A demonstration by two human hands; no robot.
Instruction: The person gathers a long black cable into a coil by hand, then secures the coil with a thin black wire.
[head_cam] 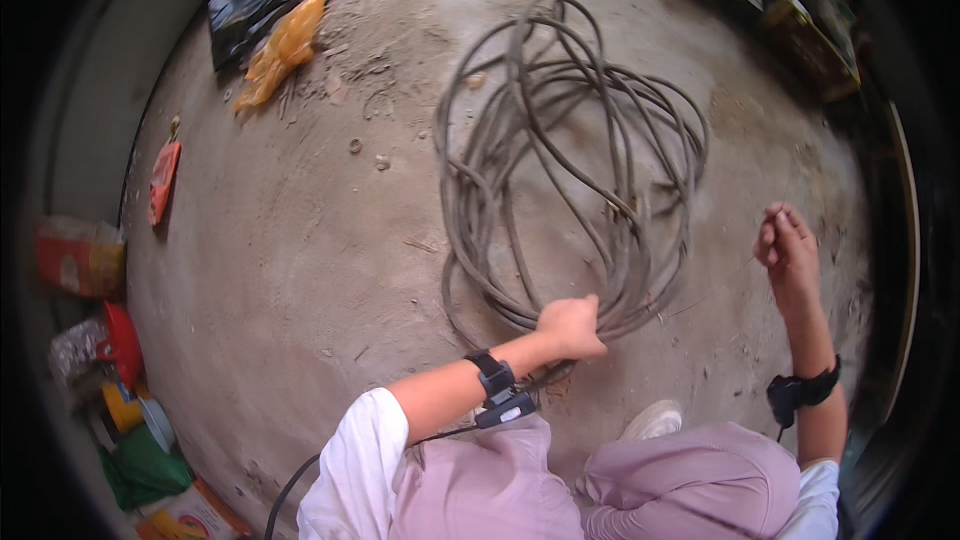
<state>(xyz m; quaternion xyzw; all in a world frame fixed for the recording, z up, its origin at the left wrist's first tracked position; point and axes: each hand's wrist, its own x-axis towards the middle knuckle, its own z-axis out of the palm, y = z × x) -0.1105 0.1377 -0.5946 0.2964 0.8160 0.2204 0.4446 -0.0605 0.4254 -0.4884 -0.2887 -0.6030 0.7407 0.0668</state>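
Note:
A loose coil of dark, thick cable (532, 120) lies in several loops on the concrete floor in front of me. My left hand (571, 326) is closed on the bundle of loops at the coil's near edge. Out to the right of the coil, my right hand (786, 240) is raised with its thumb and fingertips pinched together on a thin wire or thread, of which faint lengths show near the fingers. Both of my forearms wear a black strap with a small device.
At the upper left lie an orange plastic bag (289, 45), a black bag (244, 15) and debris. A red packet (163, 184), a red plastic item (121, 345) and a green bag (146, 469) line the left side. Boxes (814, 45) stand at the upper right.

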